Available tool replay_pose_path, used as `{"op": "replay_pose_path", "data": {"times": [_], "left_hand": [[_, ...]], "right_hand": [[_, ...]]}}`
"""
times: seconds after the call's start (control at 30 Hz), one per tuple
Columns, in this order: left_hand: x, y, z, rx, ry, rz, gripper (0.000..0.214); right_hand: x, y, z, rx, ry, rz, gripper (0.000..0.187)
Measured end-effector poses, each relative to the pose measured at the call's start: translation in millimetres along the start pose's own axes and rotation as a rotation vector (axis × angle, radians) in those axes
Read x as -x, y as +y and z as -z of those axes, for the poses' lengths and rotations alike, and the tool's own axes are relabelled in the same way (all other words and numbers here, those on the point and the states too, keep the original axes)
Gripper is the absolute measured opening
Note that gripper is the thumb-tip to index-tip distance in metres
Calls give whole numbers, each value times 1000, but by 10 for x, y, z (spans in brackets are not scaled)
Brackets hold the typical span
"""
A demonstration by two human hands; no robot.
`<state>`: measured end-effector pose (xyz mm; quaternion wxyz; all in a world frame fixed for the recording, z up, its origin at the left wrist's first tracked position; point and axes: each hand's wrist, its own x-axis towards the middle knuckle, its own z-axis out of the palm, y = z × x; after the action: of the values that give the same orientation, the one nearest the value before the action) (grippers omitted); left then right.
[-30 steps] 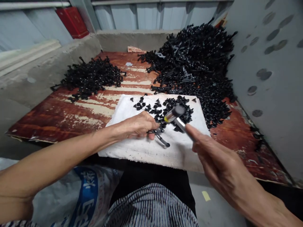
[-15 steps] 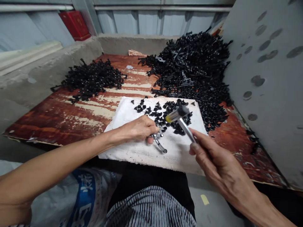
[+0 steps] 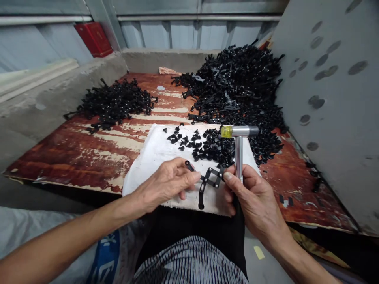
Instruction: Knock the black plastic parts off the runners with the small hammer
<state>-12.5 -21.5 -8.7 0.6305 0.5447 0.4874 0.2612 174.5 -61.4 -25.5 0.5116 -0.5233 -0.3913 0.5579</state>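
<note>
My left hand (image 3: 168, 183) pinches one end of a branched black plastic runner (image 3: 209, 180), whose arms hang over a white padded cloth (image 3: 154, 157). My right hand (image 3: 251, 197) grips the metal handle of a small hammer (image 3: 239, 150) upright, close to the runner. The hammer's steel head has a yellow tip (image 3: 226, 132) facing left. Loose black plastic pieces (image 3: 210, 146) lie scattered on the cloth just beyond my hands.
Two heaps of black plastic runners (image 3: 237, 86) (image 3: 114, 104) lie on a worn red-brown wooden board (image 3: 89, 161). A grey perforated-looking panel (image 3: 325, 98) stands at the right, a concrete ledge (image 3: 44, 88) at the left. A red box (image 3: 94, 39) sits behind.
The hammer has swung upright, its head now higher and right of the loose pieces. My left hand has drawn the runner toward me and turned it. My right hand has moved closer to it.
</note>
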Motion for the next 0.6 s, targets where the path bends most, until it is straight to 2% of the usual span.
{"op": "replay_pose_path", "data": {"times": [0.1,0.2,0.37,0.47,0.6], "left_hand": [[26,-69,-137,266,-22,88,42],[-19,-37,-211,377,19,114,37],[-268,122,-17,303,82,119,15],[-424,191,95,251,139,111,19],[-534,222,107,198,167,126,23]], "right_hand": [[-8,42,-57,11,-30,14,34],[12,82,-84,60,-58,19,35],[94,118,-1,45,8,48,34],[141,159,50,8,61,60,30],[174,217,68,-55,99,26,30]]}}
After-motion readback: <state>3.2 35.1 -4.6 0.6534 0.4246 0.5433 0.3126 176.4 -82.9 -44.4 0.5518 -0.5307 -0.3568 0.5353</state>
